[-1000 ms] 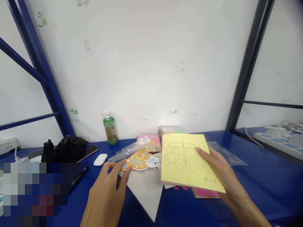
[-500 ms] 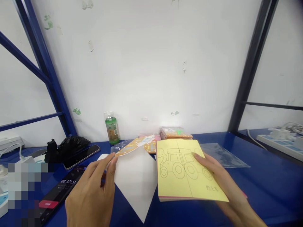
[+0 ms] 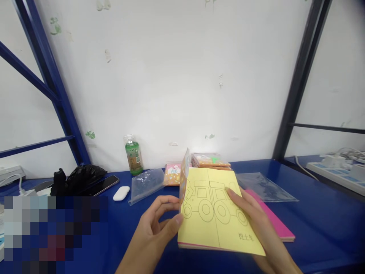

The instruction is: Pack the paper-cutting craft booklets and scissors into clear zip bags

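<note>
My right hand [image 3: 256, 217] grips a stack of yellow paper [image 3: 208, 232], thumb on top and fingers underneath. The top sheet carries a line drawing of a wheeled vehicle, handwritten characters and a centre crease. At the stack's left edge, my left hand [image 3: 159, 224] pinches an orange patterned sheet [image 3: 184, 177], which stands nearly edge-on. Whether this sheet is joined to the stack I cannot tell. Bright pink paper [image 3: 272, 217] shows beyond my right hand; its left part is hidden.
Patterned packs [image 3: 172, 174] and a stack of more packs [image 3: 211, 160] lie by the wall. Clear plastic sleeves [image 3: 146, 184] [image 3: 268, 186] flank them. A green bottle [image 3: 133, 156], white case [image 3: 121, 193], phone [image 3: 104, 185], black bag [image 3: 82, 177] and power strip [image 3: 336, 175] are also on the blue table [image 3: 322, 220].
My left hand has moved right, bringing the orange patterned sheet upright against the yellow stack's left edge. The stack has shifted slightly left and down. More of the pink paper shows.
</note>
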`<state>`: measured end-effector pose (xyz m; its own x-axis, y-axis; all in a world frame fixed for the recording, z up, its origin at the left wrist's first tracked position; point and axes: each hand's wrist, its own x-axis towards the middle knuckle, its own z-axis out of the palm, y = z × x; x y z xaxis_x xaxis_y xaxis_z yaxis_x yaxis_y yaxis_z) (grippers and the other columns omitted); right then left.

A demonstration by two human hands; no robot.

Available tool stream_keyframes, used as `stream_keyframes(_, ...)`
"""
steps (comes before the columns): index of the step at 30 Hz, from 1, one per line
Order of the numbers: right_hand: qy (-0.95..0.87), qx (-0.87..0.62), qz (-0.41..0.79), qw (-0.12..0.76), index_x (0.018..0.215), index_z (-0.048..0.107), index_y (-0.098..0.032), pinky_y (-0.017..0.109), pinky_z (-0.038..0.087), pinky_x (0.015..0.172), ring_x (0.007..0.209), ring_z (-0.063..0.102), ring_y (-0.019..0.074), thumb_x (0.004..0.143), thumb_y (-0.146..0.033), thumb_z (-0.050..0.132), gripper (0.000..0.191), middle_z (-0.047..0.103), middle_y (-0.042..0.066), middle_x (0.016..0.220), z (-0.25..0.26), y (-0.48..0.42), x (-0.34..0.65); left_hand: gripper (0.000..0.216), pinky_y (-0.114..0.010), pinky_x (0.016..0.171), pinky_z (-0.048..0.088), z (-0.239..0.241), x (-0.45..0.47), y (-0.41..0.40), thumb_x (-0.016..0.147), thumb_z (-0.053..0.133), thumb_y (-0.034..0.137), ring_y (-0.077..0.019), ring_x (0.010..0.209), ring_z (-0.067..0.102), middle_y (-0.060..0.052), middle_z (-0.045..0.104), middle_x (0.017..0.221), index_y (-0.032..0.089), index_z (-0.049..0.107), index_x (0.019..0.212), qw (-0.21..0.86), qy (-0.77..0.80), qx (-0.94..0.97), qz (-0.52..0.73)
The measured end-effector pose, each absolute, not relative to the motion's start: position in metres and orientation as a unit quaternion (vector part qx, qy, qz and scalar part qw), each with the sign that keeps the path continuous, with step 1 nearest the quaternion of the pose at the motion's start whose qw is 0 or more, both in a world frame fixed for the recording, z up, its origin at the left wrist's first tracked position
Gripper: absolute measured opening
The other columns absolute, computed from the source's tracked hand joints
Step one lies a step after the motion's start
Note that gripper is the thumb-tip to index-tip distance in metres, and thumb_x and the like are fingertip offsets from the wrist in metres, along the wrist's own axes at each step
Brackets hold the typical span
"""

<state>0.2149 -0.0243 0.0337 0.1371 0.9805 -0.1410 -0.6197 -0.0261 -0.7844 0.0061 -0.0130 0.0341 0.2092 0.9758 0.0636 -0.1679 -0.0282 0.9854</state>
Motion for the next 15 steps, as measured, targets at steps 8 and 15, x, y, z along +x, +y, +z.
stream_keyframes(8, -0.274, -0.380, 0.608, 0.641, 0.152, 0.048, -0.026, 0.036, 0.062, 0.068, 0.090, 0.078, 0.0314, 0.083, -0.041, 0.081, 0.078, 0.080, 0.011, 0.112, 0.033, -0.022, 0.219, 0.078, -0.021, 0.058, 0.039, 0.029, -0.007, -0.001, 0.071, 0.088, 0.045, -0.0127, 0.072, 0.063, -0.008, 0.075, 0.107, 0.027, 0.052, 0.138, 0.642, 0.371, 0.519, 0.426)
stream_keyframes(15, -0.311, -0.366, 0.644, 0.595, 0.146, 0.055, -0.022, 0.034, 0.061, 0.063, 0.087, 0.078, 0.0308, 0.082, -0.042, 0.081, 0.072, 0.079, 0.014, 0.112, 0.025, -0.013, 0.235, 0.061, -0.026, 0.079, 0.052, 0.039, -0.022, 0.000, 0.080, 0.079, 0.049, -0.0213, 0.094, 0.072, -0.007, 0.079, 0.111, 0.023, 0.061, 0.132, 0.548, 0.408, 0.516, 0.517)
